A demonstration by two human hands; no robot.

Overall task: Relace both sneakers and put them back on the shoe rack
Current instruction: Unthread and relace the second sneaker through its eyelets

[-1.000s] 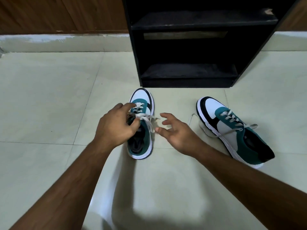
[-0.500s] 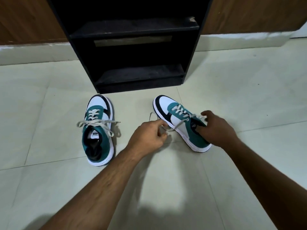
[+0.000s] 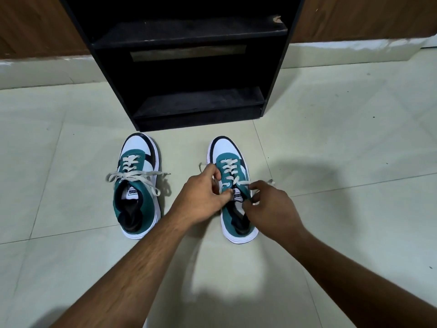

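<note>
Two teal, white and black sneakers stood upright on floor, toes toward black shoe rack [image 3: 189, 107], near it. Left sneaker [image 3: 138, 185] laced, lace ends loose across tongue. Right sneaker [image 3: 233, 183] laced, top untied.

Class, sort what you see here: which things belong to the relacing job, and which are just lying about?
Part of the job: left sneaker; right sneaker; its lace; black shoe rack; left hand; right hand.

Lying about: nothing, only tiled floor and wooden wall.
</note>
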